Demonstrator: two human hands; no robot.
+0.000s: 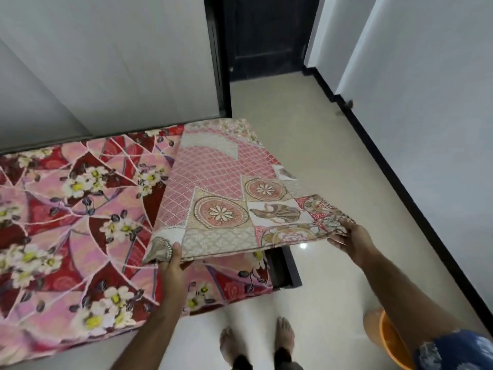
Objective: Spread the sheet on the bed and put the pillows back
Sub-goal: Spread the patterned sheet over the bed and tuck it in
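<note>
A folded pink and beige patterned sheet (226, 188) lies across the right end of the bed, its near edge lifted off the mattress. My left hand (172, 263) pinches the sheet's near left corner, thumb on top. My right hand (349, 237) grips the near right corner, which hangs out past the bed's end over the floor. The bed (74, 222) carries a red and pink floral cover and fills the left half of the view. No pillows are in view.
The bed stands against a grey wall (106, 62). A dark door (266, 36) is at the far end. Pale tiled floor (306, 129) runs along the right, bounded by a white wall with black skirting. An orange bucket (386, 340) stands by my right elbow. My bare feet (256, 340) are below.
</note>
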